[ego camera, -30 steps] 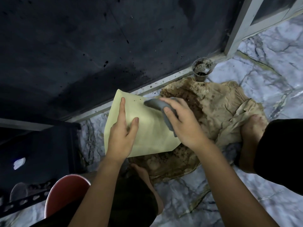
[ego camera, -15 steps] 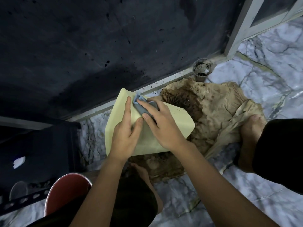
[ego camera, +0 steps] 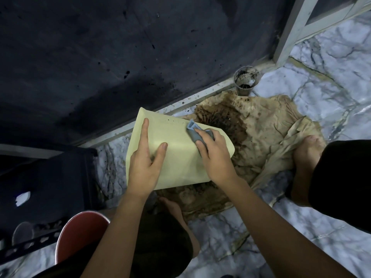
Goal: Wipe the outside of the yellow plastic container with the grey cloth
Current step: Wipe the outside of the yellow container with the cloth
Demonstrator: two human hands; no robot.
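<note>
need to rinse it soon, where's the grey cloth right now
In the head view, the grey cloth is bunched under the right hand, pressed on the yellow container's upper right face.

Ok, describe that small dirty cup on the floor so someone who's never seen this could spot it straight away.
Find the dark wall where it meets the marble floor. Just beyond the far edge of the stained brown cloth stands the cup, upright against the wall's base. It is the only small round thing there, its inside smeared with dark grime.

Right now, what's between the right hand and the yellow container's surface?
In the head view, the grey cloth lies between them: the right hand presses it, bunched under curled fingers, against the yellow container. The left hand rests flat directly on the container.
</note>
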